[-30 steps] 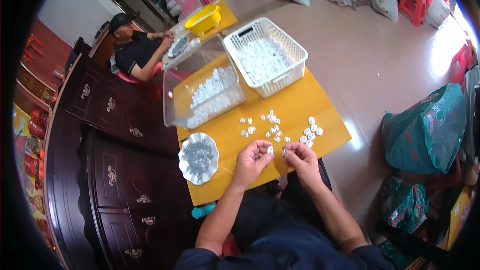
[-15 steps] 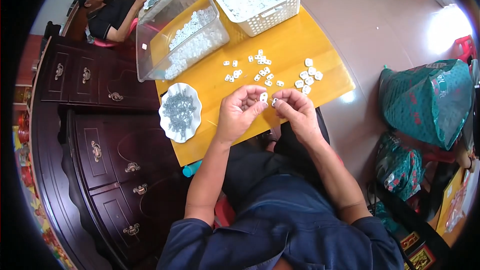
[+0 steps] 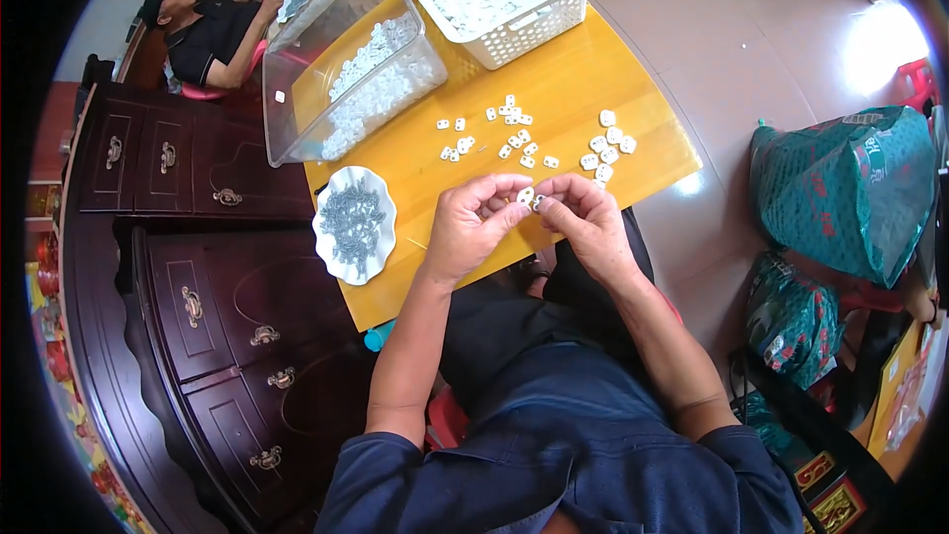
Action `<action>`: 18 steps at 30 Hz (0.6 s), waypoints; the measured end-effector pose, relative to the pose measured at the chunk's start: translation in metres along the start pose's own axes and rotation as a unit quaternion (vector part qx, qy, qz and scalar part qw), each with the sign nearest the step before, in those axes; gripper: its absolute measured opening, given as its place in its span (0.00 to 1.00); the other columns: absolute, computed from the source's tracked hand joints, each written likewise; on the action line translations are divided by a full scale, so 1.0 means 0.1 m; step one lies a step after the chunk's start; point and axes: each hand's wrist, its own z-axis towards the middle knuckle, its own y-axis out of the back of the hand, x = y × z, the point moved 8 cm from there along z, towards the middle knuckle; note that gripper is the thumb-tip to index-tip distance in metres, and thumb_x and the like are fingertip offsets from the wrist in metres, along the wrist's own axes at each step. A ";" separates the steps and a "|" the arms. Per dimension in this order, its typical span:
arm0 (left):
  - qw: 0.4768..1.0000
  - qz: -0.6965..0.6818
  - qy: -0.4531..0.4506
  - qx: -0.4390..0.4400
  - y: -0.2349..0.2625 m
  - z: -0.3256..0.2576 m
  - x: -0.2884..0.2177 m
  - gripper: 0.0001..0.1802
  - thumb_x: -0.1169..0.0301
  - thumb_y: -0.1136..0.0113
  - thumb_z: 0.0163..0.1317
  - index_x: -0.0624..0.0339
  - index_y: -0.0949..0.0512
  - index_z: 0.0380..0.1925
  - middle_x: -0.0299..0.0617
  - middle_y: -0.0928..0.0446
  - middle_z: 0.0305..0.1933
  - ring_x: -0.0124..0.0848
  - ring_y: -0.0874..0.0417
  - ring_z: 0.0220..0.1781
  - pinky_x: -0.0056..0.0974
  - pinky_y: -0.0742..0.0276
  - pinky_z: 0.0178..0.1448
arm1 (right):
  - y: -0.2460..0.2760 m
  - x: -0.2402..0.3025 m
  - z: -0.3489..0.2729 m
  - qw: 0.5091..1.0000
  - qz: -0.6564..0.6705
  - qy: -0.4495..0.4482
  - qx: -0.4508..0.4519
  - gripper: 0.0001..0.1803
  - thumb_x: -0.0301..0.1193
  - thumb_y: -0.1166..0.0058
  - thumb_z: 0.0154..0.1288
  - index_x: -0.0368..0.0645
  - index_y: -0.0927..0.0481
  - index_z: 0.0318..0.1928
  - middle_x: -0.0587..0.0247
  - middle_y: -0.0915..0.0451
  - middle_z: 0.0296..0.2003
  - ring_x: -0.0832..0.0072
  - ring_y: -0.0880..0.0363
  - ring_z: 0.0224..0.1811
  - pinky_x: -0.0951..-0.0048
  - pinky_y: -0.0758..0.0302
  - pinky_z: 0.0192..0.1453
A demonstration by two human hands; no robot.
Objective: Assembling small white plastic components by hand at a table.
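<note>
Head view shows both hands meeting over the near edge of a yellow tabletop (image 3: 593, 89). Left hand (image 3: 473, 227) and right hand (image 3: 585, 222) are curled toward each other, and together they pinch a small white part (image 3: 527, 196) between thumb and fingertips; the part sits right at the point where the two hands touch, just above the tabletop's near edge. Whether a second tiny piece is held there too cannot be told.

Just beyond the hands, loose white parts (image 3: 514, 133) lie scattered on the tabletop, and a tighter cluster of white parts (image 3: 606, 150) lies a little to the right of them. To the left of the left hand, at the tabletop's left corner, stands a white scalloped dish (image 3: 328, 242) filled with small dark grey pieces.

Farther out, a clear plastic bin (image 3: 297, 109) holding many white parts lies along the left side of the tabletop, and a white lattice basket (image 3: 524, 30) with more white pieces stands at the far end. A dark wooden cabinet (image 3: 198, 267) with brass handles runs along the left. Another person (image 3: 213, 25) in a dark shirt sits beyond the bin. On the floor to the right lies a green bag (image 3: 840, 198).
</note>
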 end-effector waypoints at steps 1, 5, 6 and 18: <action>1.000 0.007 -0.004 0.000 0.01 0.00 0.00 0.13 0.80 0.31 0.64 0.65 0.16 0.49 0.36 0.14 0.38 0.19 0.17 0.37 0.27 0.19 0.43 | 0.00 -0.01 0.00 1.000 -0.008 0.003 0.002 0.10 0.25 0.41 0.72 0.36 0.18 0.50 0.72 0.17 0.37 0.88 0.23 0.37 0.83 0.25 0.42; 0.999 0.049 -0.017 0.008 -0.01 0.03 -0.05 0.12 0.80 0.30 0.62 0.64 0.14 0.46 0.35 0.15 0.37 0.18 0.18 0.35 0.26 0.21 0.41 | 0.02 -0.03 0.02 0.999 -0.036 0.005 -0.001 0.10 0.26 0.39 0.72 0.35 0.18 0.51 0.70 0.16 0.38 0.87 0.21 0.38 0.84 0.24 0.43; 0.999 0.049 -0.017 0.008 -0.01 0.03 -0.05 0.12 0.80 0.30 0.62 0.64 0.14 0.46 0.35 0.15 0.37 0.18 0.18 0.35 0.26 0.21 0.41 | 0.03 -0.03 0.02 0.999 -0.036 0.005 -0.001 0.10 0.26 0.39 0.72 0.35 0.18 0.51 0.70 0.16 0.38 0.87 0.21 0.38 0.84 0.24 0.43; 0.994 0.084 -0.057 0.047 -0.07 0.01 -0.17 0.14 0.80 0.29 0.59 0.64 0.14 0.47 0.33 0.23 0.32 0.18 0.26 0.28 0.27 0.28 0.34 | 0.02 -0.08 0.02 0.997 0.007 -0.077 0.030 0.09 0.31 0.38 0.73 0.39 0.16 0.48 0.67 0.14 0.38 0.84 0.18 0.37 0.80 0.21 0.42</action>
